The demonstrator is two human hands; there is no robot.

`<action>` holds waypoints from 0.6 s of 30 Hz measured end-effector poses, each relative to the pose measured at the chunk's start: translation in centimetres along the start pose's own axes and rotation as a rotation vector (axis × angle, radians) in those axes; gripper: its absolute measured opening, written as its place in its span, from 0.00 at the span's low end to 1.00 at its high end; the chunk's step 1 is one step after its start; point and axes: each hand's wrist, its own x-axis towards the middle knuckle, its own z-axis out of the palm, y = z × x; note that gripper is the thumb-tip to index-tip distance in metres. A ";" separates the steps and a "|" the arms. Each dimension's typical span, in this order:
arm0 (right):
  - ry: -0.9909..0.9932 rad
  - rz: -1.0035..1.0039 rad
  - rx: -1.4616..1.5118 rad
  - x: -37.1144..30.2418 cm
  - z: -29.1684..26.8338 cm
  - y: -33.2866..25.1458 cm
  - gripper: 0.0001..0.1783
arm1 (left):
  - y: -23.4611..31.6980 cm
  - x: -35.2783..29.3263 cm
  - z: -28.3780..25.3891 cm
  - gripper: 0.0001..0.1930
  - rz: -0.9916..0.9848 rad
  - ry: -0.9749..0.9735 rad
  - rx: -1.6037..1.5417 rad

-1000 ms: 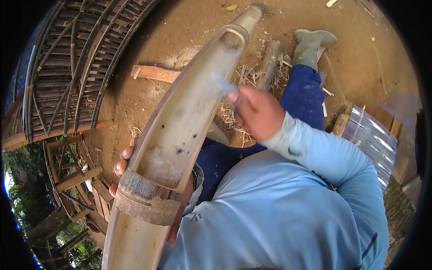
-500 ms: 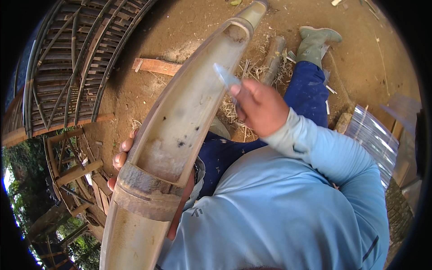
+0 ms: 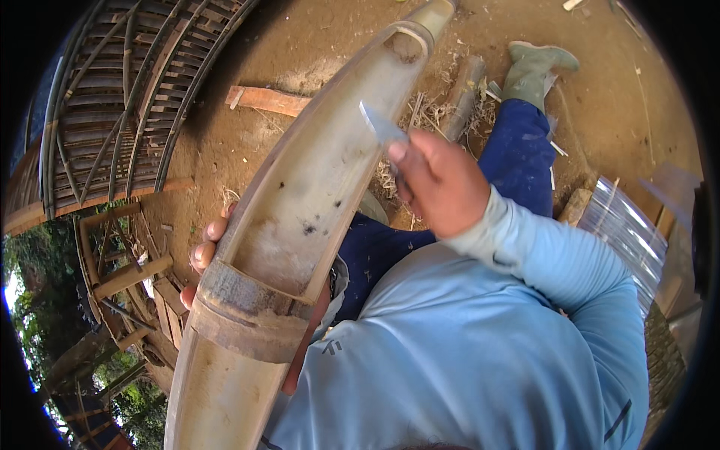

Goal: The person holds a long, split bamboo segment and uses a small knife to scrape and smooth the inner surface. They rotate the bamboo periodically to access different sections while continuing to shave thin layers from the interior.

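A long split bamboo culm (image 3: 300, 195), hollow side up, slants from the lower left to the top centre across my lap. Dark specks mark its pale inner face, and thick nodes cross it. My left hand (image 3: 206, 247) is wrapped round its underside near the lower node, fingertips curling over the far left edge and the palm mostly hidden beneath. In my right hand (image 3: 446, 180) is a knife (image 3: 379, 124), its pointed bare blade angled up and left over the bamboo's right edge. The handle is covered by my fingers. Whether the blade touches the bamboo I cannot tell.
My booted leg (image 3: 521, 142) stretches out at the upper right. A bamboo log (image 3: 463, 96) lies on the earth floor among shavings (image 3: 487, 116). Left are a slatted bamboo structure (image 3: 112, 97) and a wooden frame (image 3: 135, 281); an orange-brown board (image 3: 268, 100) lies beyond. Clear sheets (image 3: 622, 229) are at right.
The bamboo has shifted slightly to the right in view, with its lower node a little higher. My right hand and the knife have moved only slightly.
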 end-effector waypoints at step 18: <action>-0.159 -0.139 -0.002 -2.7 1.3 -1.7 0.20 | 0.5 0.4 0.2 0.63 0.015 -0.070 -0.130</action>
